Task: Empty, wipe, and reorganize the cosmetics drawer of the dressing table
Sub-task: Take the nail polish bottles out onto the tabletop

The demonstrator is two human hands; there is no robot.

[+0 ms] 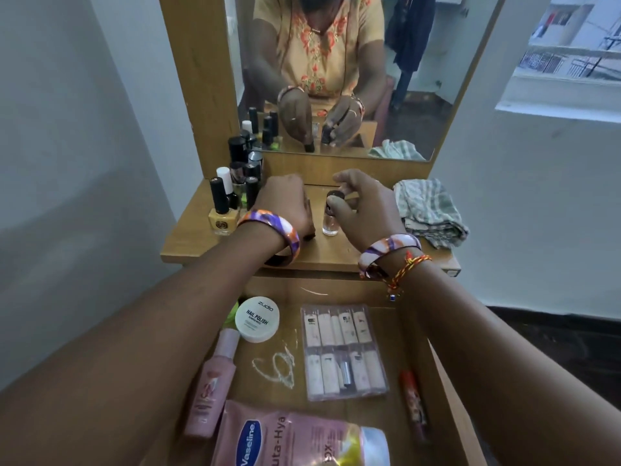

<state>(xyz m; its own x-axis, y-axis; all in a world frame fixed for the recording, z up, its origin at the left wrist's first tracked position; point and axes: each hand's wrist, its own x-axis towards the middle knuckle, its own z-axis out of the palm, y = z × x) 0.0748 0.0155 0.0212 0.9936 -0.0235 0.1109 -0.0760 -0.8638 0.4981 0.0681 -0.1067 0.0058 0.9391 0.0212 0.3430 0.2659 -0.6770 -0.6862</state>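
Observation:
My right hand point(364, 205) pinches the dark cap of a clear nail polish bottle point(330, 218) that stands on the dressing table top point(188, 243). My left hand point(285, 205) grips a small dark bottle point(309, 235), mostly hidden under my fingers, and its base touches the table top. Below, the open drawer point(420, 331) holds a white nail polish remover tub point(257, 318), a clear pack of small tubes point(342, 351), a pink bottle point(211, 385), a pink Vaseline tube point(295, 438), an orange lip balm point(413, 401) and a thin chain point(274, 366).
Several nail polish bottles point(235, 190), one of them yellow point(222, 218), cluster at the table's left rear. A checked cloth point(428, 211) lies crumpled at the right. The mirror point(336, 72) stands behind. White walls flank the table, with a window point(571, 52) at the right.

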